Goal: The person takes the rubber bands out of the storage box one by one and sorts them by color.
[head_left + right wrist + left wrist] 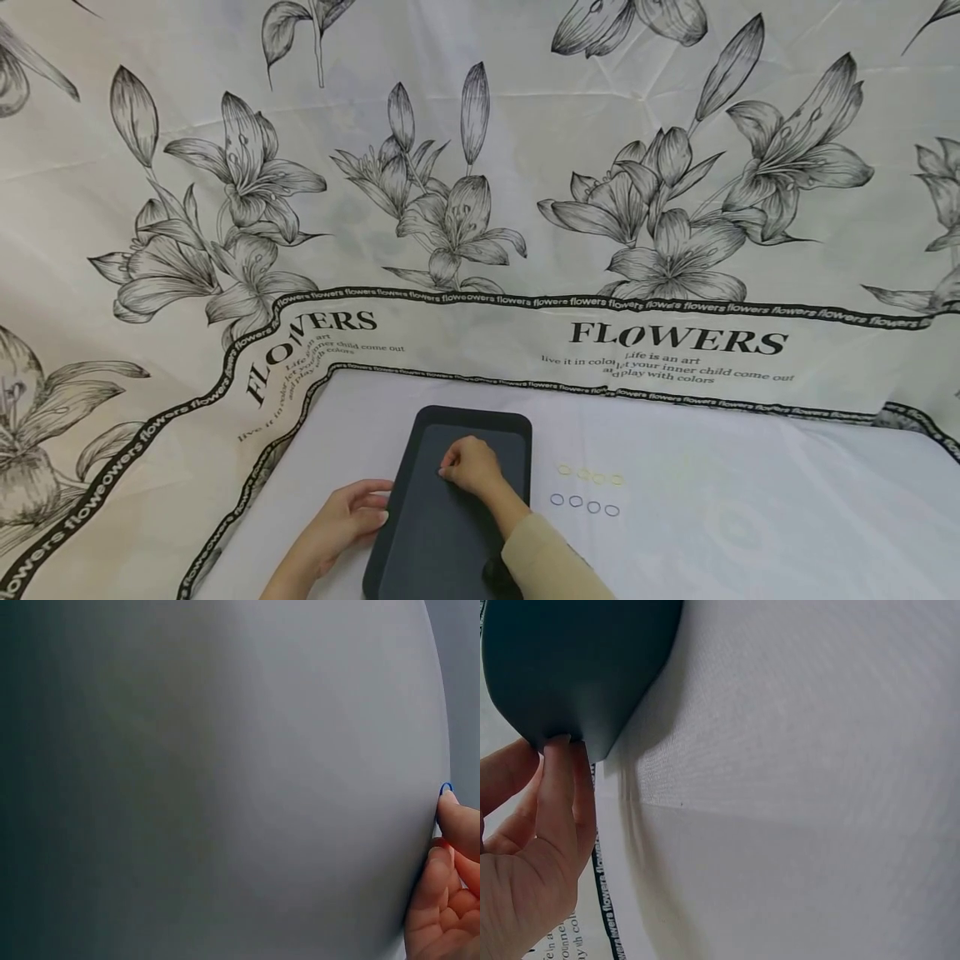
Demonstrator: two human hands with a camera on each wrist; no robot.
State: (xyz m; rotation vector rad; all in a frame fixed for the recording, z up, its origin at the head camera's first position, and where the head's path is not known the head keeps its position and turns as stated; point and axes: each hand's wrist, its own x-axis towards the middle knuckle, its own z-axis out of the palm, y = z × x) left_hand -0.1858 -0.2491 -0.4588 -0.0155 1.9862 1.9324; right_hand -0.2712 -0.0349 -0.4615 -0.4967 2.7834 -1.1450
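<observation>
A dark grey rectangular tray (420, 542) with a raised rim lies on the white cloth. My left hand (337, 525) is at its left side, the fingertips touching the outer edge. In the left wrist view those fingers (555, 795) are nearly straight against the tray's wall (577, 667). Above the tray's far half, my right hand (474, 467) has thumb and forefinger pinched together. Between them, in the right wrist view, a small thin blue ring (446, 784) shows at the tip. The tray surface (262, 750) fills most of that view.
Right of the tray lie a row of several thin yellow rings (598, 479) and a row of several dark blue rings (576, 507). Behind the white tabletop (750, 517) rises a flower-printed cloth (525, 275). A black object (498, 575) sits by my right wrist.
</observation>
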